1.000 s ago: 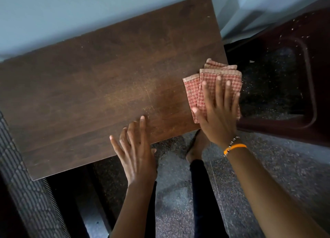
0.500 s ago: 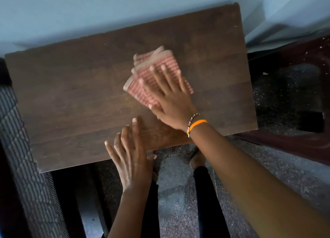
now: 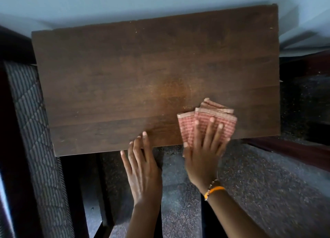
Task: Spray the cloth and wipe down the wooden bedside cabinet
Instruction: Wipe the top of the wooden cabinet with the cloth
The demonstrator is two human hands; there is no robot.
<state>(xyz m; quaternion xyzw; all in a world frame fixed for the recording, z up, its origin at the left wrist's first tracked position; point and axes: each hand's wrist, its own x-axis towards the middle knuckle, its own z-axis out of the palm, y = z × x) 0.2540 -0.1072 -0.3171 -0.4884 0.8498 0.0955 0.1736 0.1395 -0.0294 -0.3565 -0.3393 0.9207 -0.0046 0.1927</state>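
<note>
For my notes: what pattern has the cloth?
Red-and-cream small checks on the cloth, head view.

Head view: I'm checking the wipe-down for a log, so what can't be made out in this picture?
- Spray bottle: none in the head view, so whether the cloth is damp cannot be told.
- Cloth's near part: hidden under the right hand, pressed flat on it.
- Cabinet front and sides: hidden below its own top.
- Left hand: fingertips at the near edge; contact unclear.
- Right of the cabinet: dark and blurred.
</note>
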